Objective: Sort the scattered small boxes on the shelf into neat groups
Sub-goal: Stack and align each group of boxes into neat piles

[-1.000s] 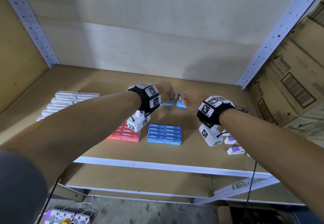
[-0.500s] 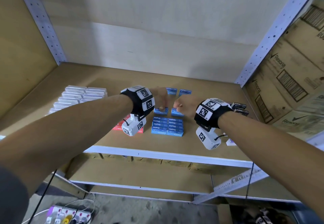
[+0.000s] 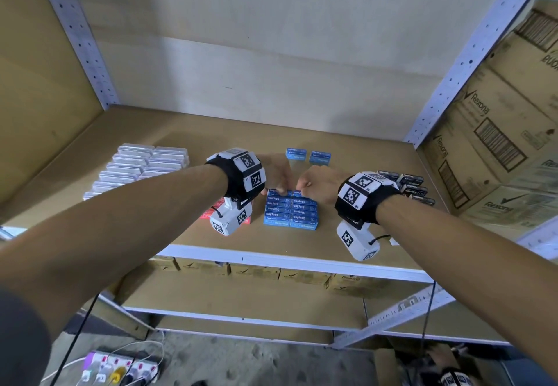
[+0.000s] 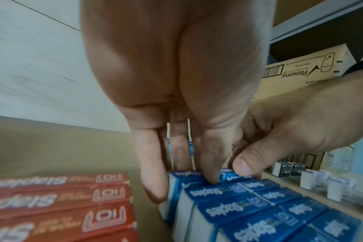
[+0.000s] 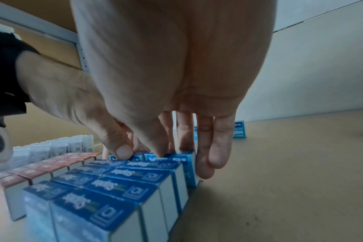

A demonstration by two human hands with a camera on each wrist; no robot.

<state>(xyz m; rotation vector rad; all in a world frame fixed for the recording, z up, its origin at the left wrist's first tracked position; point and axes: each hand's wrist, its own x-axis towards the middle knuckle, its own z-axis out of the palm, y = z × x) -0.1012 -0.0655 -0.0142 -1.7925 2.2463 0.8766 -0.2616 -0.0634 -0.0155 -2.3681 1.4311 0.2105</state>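
Observation:
A block of blue staples boxes (image 3: 291, 213) stands in two columns near the shelf's front edge. My left hand (image 3: 279, 187) pinches one blue box (image 4: 183, 177) between thumb and fingers at the far end of the left column. My right hand (image 3: 302, 187) pinches another blue box (image 5: 172, 159) at the far end of the right column. Both boxes stand on the shelf against the block's last row. Two more blue boxes (image 3: 308, 155) stand apart further back.
Red staples boxes (image 4: 58, 201) lie in a group left of the blue block. Clear boxes (image 3: 136, 168) are lined up at far left. Dark boxes (image 3: 412, 187) and small white boxes (image 4: 321, 181) sit to the right. Rexona cartons (image 3: 498, 132) fill the bay beyond the right upright.
Both hands came forward from the back of the shelf, each with a blue box, and set them down at the far end of the blue block.

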